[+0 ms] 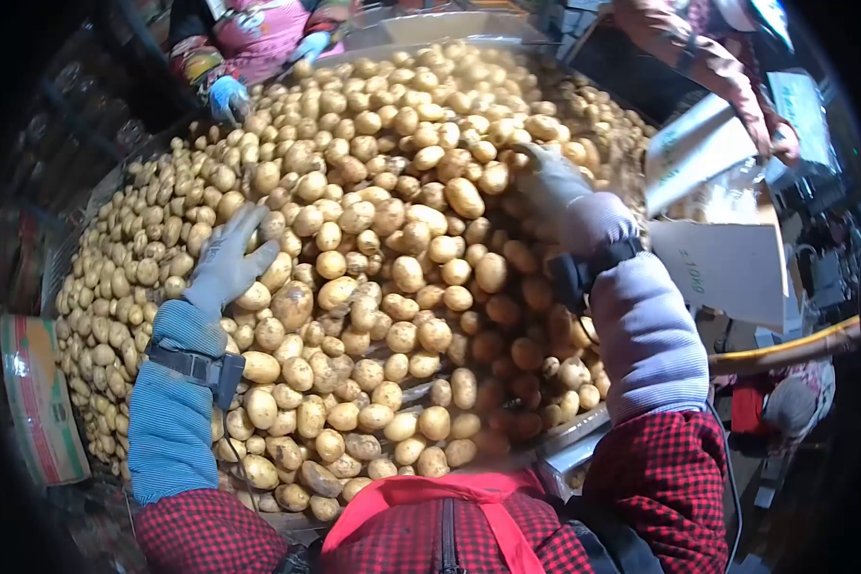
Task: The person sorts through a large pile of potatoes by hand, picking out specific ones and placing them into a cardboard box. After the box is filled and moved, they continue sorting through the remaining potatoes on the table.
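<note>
A large heap of potatoes [407, 273] spreads out in front of me, some pale and clean, others stained with dirt. My left hand [228, 260], in a grey glove, rests on the left side of the heap. Its fingers are apart, touching potatoes and holding none. On the upper right of the heap lies my right hand [553, 180], also gloved, with its back toward me. Its fingers stretch forward over the potatoes, a little blurred, and no potato shows in its grip. Both forearms wear striped sleeves with dark straps at the wrists.
An open white carton [717, 273] stands right of the heap, and a printed cardboard box [43, 397] at its left edge. A co-worker's blue-gloved hand [228, 99] touches the far left potatoes. Another person's hand [784, 143] is near the cartons. A yellow-brown bar [784, 344] juts in.
</note>
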Demonstrator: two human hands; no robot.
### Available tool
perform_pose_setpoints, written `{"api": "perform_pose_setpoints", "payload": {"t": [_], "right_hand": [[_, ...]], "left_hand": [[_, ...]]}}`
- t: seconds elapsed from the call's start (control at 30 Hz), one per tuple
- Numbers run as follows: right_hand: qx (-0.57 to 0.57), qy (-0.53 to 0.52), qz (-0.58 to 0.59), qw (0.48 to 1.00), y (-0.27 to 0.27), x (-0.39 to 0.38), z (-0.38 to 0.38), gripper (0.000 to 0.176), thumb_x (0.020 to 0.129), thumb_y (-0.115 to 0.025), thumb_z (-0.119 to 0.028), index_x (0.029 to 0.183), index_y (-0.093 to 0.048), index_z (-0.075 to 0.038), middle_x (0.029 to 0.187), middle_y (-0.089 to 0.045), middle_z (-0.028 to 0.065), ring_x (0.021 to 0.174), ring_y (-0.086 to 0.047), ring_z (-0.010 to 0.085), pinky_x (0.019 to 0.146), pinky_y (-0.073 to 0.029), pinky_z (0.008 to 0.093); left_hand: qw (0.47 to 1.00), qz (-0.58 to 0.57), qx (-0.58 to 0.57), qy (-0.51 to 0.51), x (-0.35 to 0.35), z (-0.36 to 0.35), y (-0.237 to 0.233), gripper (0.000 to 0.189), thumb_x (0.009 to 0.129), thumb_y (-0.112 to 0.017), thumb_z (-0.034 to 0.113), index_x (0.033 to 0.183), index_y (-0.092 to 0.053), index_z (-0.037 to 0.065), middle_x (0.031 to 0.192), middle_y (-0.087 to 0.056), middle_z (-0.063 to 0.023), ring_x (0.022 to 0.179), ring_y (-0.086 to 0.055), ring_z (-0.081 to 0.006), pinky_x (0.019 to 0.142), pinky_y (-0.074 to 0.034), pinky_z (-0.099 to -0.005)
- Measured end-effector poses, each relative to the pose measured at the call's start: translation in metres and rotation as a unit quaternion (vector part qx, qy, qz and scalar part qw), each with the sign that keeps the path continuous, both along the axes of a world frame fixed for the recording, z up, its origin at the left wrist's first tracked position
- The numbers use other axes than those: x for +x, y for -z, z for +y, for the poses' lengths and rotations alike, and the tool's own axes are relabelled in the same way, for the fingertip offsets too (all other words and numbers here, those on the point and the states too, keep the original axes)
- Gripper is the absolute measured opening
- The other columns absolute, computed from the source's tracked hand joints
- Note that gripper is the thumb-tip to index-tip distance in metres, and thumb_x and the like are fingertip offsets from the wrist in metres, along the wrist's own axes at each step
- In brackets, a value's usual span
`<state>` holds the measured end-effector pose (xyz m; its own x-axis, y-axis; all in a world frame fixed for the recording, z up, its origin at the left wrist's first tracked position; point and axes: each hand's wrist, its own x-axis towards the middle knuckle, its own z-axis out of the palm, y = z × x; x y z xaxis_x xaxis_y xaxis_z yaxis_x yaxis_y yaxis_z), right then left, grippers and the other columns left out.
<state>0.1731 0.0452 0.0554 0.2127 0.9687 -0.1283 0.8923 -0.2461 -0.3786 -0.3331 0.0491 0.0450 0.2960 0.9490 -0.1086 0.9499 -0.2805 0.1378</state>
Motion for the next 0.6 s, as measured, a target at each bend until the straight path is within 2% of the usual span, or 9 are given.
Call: {"api": "perform_pose_setpoints", "payload": {"t": [0.1,0.17,0.27,0.37,0.4,0.5,0.53,0.57,0.6], "right_hand": [[-0.014,-0.056,-0.145,0.988,0.026,0.002,0.029,0.068,0.082,-0.078,-0.024,0.146,-0.059,-0.034,0.144,-0.063,0.0153,0.136,-0.058,0.0379,0.110,-0.050,0.0456],[-0.028,-0.057,-0.115,0.991,0.034,0.008,0.036,0.067,0.082,-0.079,-0.024,0.145,-0.060,-0.034,0.141,-0.065,0.0150,0.134,-0.060,0.0375,0.109,-0.051,0.0451],[-0.024,-0.059,-0.018,0.998,0.039,0.022,0.040,0.066,0.082,-0.081,-0.024,0.144,-0.062,-0.033,0.136,-0.068,0.0147,0.132,-0.062,0.0368,0.107,-0.053,0.0444],[0.036,-0.032,0.191,0.980,0.052,0.036,0.032,0.065,0.082,-0.082,-0.025,0.143,-0.063,-0.033,0.131,-0.071,0.0144,0.129,-0.065,0.0361,0.105,-0.054,0.0437],[0.112,-0.019,0.264,0.958,0.058,0.035,0.033,0.054,0.088,-0.082,-0.026,0.140,-0.067,-0.027,0.113,-0.077,0.0091,0.111,-0.072,0.0271,0.091,-0.058,0.0373],[0.147,-0.003,0.614,0.776,0.032,0.032,-0.031,0.043,0.099,-0.072,-0.025,0.140,-0.065,-0.017,0.112,-0.071,-0.0019,0.096,-0.066,0.0111,0.074,-0.051,0.0276],[0.160,0.026,0.665,0.729,0.007,0.017,-0.064,0.046,0.101,-0.067,-0.029,0.146,-0.060,-0.020,0.121,-0.069,-0.0017,0.098,-0.066,0.0130,0.075,-0.051,0.0284],[0.195,-0.003,0.693,0.694,-0.001,0.017,-0.093,0.044,0.099,-0.070,-0.020,0.138,-0.059,-0.004,0.118,-0.067,0.0069,0.104,-0.066,0.0223,0.088,-0.056,0.0340],[0.202,0.004,0.690,0.695,-0.001,0.017,-0.115,0.044,0.099,-0.070,-0.020,0.138,-0.059,-0.004,0.118,-0.067,0.0069,0.104,-0.066,0.0223,0.088,-0.056,0.0340]], "left_hand": [[0.997,0.024,-0.038,-0.067,0.027,-0.010,-0.016,0.076,0.098,-0.062,0.052,0.164,-0.036,0.024,0.173,-0.030,-0.0105,0.156,-0.031,-0.0388,0.128,-0.022,-0.0504],[1.000,0.008,-0.013,-0.016,0.021,-0.002,-0.007,0.078,0.098,-0.063,0.052,0.164,-0.035,0.021,0.172,-0.030,-0.0138,0.157,-0.029,-0.0383,0.129,-0.021,-0.0501],[0.999,-0.006,-0.025,-0.033,0.014,0.003,0.002,0.078,0.099,-0.063,0.053,0.165,-0.035,0.021,0.172,-0.030,-0.0133,0.157,-0.030,-0.0357,0.129,-0.020,-0.0496],[0.999,-0.029,-0.022,-0.021,0.011,0.002,0.009,0.079,0.098,-0.064,0.054,0.164,-0.036,0.021,0.172,-0.030,-0.0130,0.157,-0.030,-0.0362,0.129,-0.020,-0.0497],[0.999,-0.037,-0.018,-0.016,0.013,0.002,0.011,0.078,0.098,-0.064,0.054,0.164,-0.037,0.021,0.172,-0.031,-0.0132,0.157,-0.030,-0.0361,0.129,-0.020,-0.0501],[0.999,-0.031,0.017,-0.010,0.009,0.004,0.010,0.076,0.098,-0.065,0.053,0.161,-0.043,0.016,0.169,-0.037,-0.0138,0.157,-0.032,-0.0344,0.129,-0.019,-0.0521],[0.999,-0.031,0.024,-0.004,0.006,0.006,0.014,0.076,0.098,-0.065,0.053,0.160,-0.043,0.016,0.168,-0.037,-0.0140,0.156,-0.033,-0.0340,0.129,-0.019,-0.0521],[0.999,-0.031,0.030,0.002,0.003,0.009,0.019,0.076,0.098,-0.065,0.054,0.160,-0.043,0.016,0.168,-0.038,-0.0142,0.156,-0.033,-0.0337,0.129,-0.020,-0.0521],[0.999,-0.032,0.030,0.012,0.002,0.011,0.020,0.076,0.098,-0.065,0.054,0.160,-0.043,0.016,0.168,-0.038,-0.0142,0.156,-0.033,-0.0337,0.129,-0.020,-0.0521]]}}
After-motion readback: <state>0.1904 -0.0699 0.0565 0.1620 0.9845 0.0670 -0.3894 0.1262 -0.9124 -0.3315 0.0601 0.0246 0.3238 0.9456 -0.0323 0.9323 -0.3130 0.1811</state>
